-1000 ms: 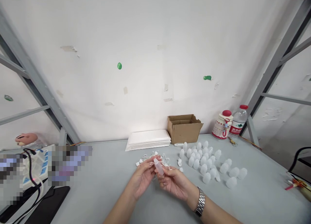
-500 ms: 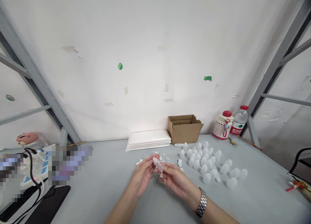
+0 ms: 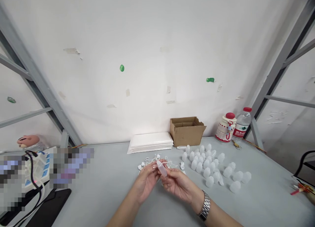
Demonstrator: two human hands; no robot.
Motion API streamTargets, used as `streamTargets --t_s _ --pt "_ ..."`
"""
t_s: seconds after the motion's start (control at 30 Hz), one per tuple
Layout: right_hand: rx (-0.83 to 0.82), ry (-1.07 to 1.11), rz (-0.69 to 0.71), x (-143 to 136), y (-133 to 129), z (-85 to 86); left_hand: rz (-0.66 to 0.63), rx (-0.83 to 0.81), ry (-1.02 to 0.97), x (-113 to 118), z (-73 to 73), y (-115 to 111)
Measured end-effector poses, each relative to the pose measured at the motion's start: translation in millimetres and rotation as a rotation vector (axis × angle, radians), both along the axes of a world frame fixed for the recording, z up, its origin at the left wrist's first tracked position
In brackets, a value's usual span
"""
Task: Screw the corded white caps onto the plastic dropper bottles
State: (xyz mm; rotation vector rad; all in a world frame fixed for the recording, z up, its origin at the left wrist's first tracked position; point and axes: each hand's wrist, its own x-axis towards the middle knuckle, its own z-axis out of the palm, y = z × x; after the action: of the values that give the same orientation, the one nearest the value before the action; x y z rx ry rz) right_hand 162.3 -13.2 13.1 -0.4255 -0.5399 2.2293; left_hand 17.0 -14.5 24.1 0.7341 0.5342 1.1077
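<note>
A small translucent plastic tube (image 3: 161,169) with a narrower tip is held between both hands, tilted up and to the left. My left hand (image 3: 147,181) has its fingers closed around the tip end. The fingers of my right hand (image 3: 177,183), on the arm with a metal watch, pinch the lower end. Just behind my hands lies a loose heap of white cords (image 3: 149,160) with small white pieces, partly hidden by my fingers. To the right, several frosted white domed pieces (image 3: 206,172) stand in a group, and a small white part (image 3: 182,165) lies at their left.
A stack of white padded envelopes (image 3: 150,141) and an open cardboard box (image 3: 188,135) stand against the wall. Back right are a red-lidded jar (image 3: 225,127) and a water bottle (image 3: 241,123). A power strip (image 3: 45,169) with cables and a black flat object (image 3: 50,209) lie left.
The tube has turned slightly in my hands and sits a little lower, its long side now more visible. My left fingers have shifted around it; the other things stay in place.
</note>
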Motion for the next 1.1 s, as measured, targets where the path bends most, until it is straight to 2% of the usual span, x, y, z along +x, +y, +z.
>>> streamTargets --t_s 0.13,0.4,0.67,0.8,0.9,0.97,1.1 --pt "-0.016 0.01 0.041 -1 -1 -0.4 -0.027 0.0 0.003 -2 -0.6 -1" --pt "-0.024 0.008 0.058 -2 -2 -4.5 -0.017 -0.114 -0.061 -1 -7.8 1" --pt "-0.011 -0.025 0.08 -3 -4 -5.1 -0.068 -0.12 -0.098 -2 -1.4 -4" --pt "-0.008 -0.029 0.065 -4 -4 -4.8 -0.047 -0.107 -0.074 -1 -0.6 -2" --pt "0.036 -0.043 0.015 -4 -3 -1.3 0.019 -0.102 -0.042 -1 -1.3 0" --pt "0.117 -0.075 -0.066 -3 -4 3.8 0.07 -0.101 -0.026 -1 -1.2 1" --pt "0.291 -0.151 -0.233 -1 -8 16.9 0.074 -0.075 -0.009 -1 1.7 0"
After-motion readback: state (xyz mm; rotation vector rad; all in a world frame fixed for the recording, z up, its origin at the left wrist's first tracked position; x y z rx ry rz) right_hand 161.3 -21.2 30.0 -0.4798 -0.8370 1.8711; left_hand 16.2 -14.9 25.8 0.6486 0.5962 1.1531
